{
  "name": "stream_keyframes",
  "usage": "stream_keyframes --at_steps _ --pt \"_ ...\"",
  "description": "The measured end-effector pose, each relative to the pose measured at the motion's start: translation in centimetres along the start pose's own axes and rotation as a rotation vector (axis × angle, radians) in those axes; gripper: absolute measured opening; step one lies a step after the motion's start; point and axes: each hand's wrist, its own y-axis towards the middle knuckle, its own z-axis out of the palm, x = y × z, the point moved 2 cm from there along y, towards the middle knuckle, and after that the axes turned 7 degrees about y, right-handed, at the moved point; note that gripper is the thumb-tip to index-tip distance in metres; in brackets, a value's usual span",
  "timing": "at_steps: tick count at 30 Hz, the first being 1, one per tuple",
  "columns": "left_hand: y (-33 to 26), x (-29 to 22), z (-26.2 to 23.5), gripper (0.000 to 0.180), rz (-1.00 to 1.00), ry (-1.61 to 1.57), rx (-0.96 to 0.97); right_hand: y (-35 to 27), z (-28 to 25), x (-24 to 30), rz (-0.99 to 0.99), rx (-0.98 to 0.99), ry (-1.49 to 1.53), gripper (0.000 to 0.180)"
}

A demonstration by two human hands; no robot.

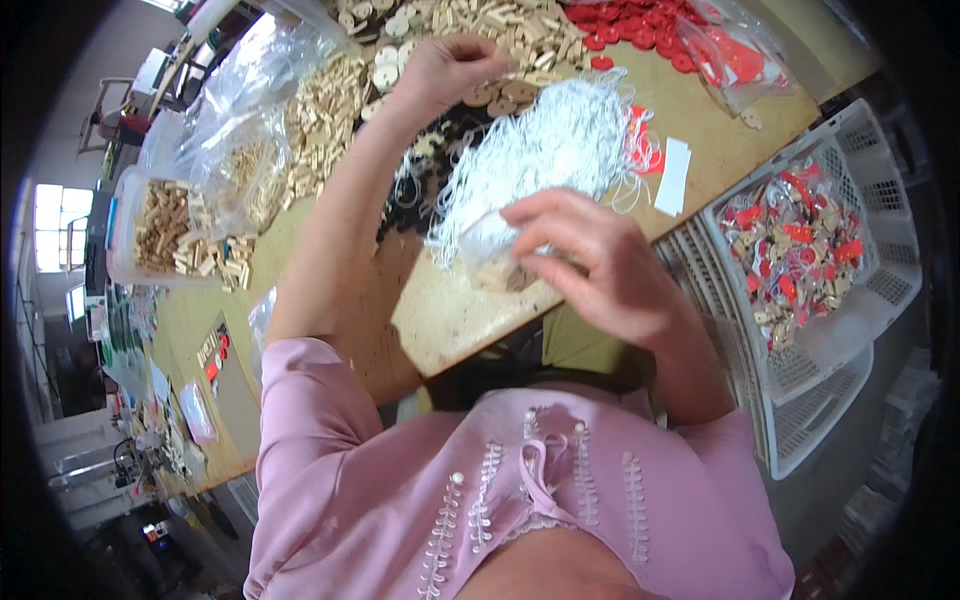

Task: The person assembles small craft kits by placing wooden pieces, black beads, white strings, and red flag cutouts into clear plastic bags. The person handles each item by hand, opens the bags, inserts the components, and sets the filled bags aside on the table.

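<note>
My left hand (450, 75) is stretched out over the far side of the table, above loose wooden pieces (520, 30). Its thumb and fingers are pinched together, and whatever is between them is too small to make out. Closer to me, my right hand (600, 260) grips a small clear plastic bag (487, 238) by its upper part. Wooden blocks (505, 275) show in the bottom of the bag, which rests near the table's front edge. Just beyond the bag lies a big heap of white string (545, 135). Dark pieces (405, 210) lie left of the string.
Red discs (640, 25) are heaped at the far right beside a plastic bag with red parts (740, 60). White cards (673, 175) lie near the right edge. A white basket (885, 190) of filled bags stands lower right. At left is a clear tub (125, 240) of wooden pieces.
</note>
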Motion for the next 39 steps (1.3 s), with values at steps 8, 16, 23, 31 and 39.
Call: stream_keyframes --at_steps 8,16,23,31,39 --pt "-13.5 -10.5 -2.0 0.020 -0.036 -0.146 0.142 1.5 0.3 0.5 -0.015 0.040 -0.023 0.009" --pt "-16.1 -11.4 -3.4 0.013 -0.009 0.072 0.177 1.7 1.4 1.0 0.025 0.095 0.008 0.008" --pt "-11.0 -4.6 -4.0 0.012 -0.067 0.138 -0.019 0.9 1.2 2.2 -0.113 0.020 -0.077 0.011" --pt "0.1 -0.4 2.1 0.021 0.233 0.581 -0.165 -0.1 1.7 -0.2 -0.049 -0.015 0.035 0.012" --pt "2.4 0.3 3.2 0.021 0.284 0.580 -0.200 -0.2 0.2 -0.5 -0.048 -0.029 0.047 0.011"
